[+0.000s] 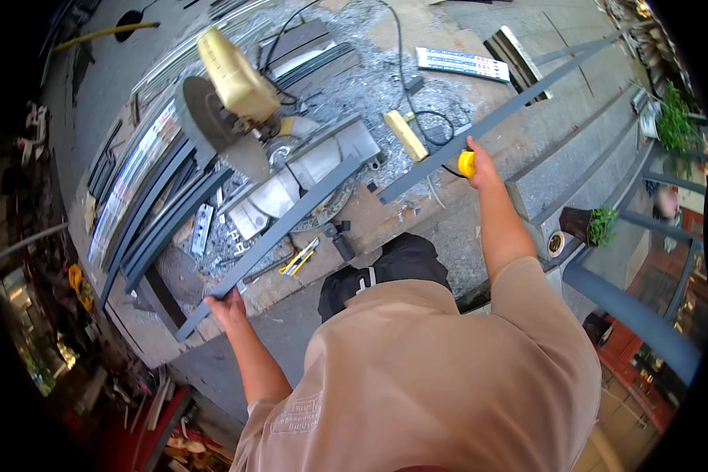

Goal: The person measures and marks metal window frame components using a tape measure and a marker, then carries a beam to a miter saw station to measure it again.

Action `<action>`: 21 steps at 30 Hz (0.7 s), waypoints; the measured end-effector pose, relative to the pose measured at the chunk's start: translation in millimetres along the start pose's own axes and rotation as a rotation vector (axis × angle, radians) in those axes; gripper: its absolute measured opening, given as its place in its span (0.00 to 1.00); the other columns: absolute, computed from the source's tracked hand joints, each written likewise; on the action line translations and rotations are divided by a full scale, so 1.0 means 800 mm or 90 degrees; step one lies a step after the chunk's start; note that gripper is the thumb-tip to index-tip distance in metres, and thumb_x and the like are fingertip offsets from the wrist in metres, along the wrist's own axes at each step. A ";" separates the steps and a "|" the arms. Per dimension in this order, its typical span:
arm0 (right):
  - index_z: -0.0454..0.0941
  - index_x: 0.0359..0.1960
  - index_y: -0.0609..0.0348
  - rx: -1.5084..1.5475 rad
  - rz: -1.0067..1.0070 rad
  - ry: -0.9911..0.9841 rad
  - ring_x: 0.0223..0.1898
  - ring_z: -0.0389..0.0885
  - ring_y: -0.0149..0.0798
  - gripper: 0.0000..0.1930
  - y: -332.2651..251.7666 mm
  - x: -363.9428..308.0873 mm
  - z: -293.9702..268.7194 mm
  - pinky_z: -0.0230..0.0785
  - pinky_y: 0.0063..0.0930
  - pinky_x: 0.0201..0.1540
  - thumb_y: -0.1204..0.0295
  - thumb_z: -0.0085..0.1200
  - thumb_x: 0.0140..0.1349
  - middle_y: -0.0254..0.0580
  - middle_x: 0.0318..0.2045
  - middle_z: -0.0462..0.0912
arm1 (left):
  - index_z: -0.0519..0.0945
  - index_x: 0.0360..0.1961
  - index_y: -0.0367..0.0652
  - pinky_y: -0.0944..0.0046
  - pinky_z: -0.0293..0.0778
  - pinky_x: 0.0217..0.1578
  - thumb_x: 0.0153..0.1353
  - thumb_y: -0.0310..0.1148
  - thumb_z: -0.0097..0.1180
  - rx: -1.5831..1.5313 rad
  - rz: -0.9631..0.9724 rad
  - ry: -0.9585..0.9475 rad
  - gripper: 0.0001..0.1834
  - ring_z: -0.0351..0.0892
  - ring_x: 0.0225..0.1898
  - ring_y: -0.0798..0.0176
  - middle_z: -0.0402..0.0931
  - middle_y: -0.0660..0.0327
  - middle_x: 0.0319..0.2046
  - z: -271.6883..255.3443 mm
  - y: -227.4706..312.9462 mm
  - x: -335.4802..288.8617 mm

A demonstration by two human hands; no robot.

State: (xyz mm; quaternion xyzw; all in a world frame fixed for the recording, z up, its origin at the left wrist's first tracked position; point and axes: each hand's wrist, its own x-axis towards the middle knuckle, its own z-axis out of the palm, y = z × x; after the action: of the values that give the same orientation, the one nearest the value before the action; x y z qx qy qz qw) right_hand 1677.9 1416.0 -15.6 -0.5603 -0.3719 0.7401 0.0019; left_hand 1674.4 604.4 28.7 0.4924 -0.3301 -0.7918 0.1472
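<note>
My left hand (227,308) is closed round the near end of a long grey metal bar (271,237), which slants up to the metal fence and base (315,169) of a chop saw (232,82). My right hand (482,167) holds a round yellow thing that looks like a tape measure (466,164). Its fingertips rest at the edge of a second long grey bar (519,102), running off to the far right. The saw's cream housing and round blade guard are raised above the base, left of centre. A yellow utility knife (299,257) lies between my arms, near the bench edge.
Silvery metal shavings (334,94) cover much of the bench. More grey bars (161,216) are stacked at left. A yellow block (405,135), a black cable (401,55) and a printed white strip pack (462,64) lie beyond. Potted plants (602,224) stand at right.
</note>
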 end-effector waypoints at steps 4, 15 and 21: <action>0.85 0.51 0.51 -0.112 -0.037 0.067 0.33 0.81 0.37 0.23 0.005 -0.026 0.020 0.74 0.36 0.37 0.46 0.65 0.66 0.33 0.36 0.83 | 0.66 0.64 0.29 0.33 0.69 0.70 0.78 0.64 0.33 -0.016 -0.017 0.028 0.42 0.76 0.63 0.40 0.74 0.44 0.62 0.027 -0.041 0.001; 0.83 0.45 0.54 -0.575 0.170 -0.312 0.31 0.77 0.29 0.20 0.092 -0.229 0.086 0.66 0.25 0.32 0.49 0.58 0.73 0.31 0.30 0.78 | 0.74 0.60 0.43 0.48 0.70 0.68 0.73 0.63 0.52 -0.006 -0.077 -0.003 0.33 0.77 0.57 0.54 0.78 0.55 0.52 0.130 -0.137 0.039; 0.79 0.48 0.56 -0.767 0.151 -0.558 0.33 0.77 0.29 0.22 0.164 -0.304 0.218 0.67 0.26 0.39 0.48 0.58 0.73 0.31 0.31 0.78 | 0.72 0.68 0.43 0.48 0.61 0.69 0.70 0.64 0.57 0.237 -0.132 -0.037 0.40 0.69 0.63 0.55 0.72 0.57 0.63 0.139 -0.151 0.056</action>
State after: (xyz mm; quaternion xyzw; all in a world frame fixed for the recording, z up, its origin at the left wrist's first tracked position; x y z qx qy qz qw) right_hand 1678.1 1123.5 129.6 -0.1552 -0.6164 0.5591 -0.5323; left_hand 1566.8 710.5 -49.2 0.5194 -0.4220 -0.7420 -0.0383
